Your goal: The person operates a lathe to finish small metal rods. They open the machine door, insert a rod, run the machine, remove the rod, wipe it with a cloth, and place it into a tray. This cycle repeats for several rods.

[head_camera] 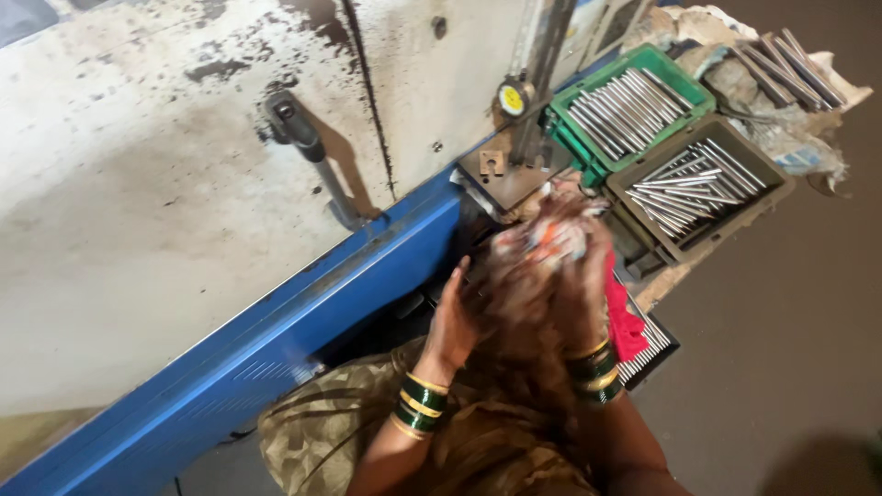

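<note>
Cloth (551,234), patterned white and orange, bunched up between both hands in front of the blue machine edge (276,321), just below the small metal block (501,174). Far left: stained grey machine panel (138,184) with a dark handle (299,129). Next, left hand (459,317), banded in green and gold bangles (418,404), fingers raised and loosely spread, perhaps only brushing the cloth; too blurred to tell whether closed on anything. Then right hand (579,276), curled over the cloth and gripping it, red rag (625,321) hanging just beside the wrist. Further right: green crate (560,124) of metal rods, touching a grey crate (776,184) also filled with rods (694,179). Far right, up top: loose rods (790,64) lying on crumpled paper.
</note>
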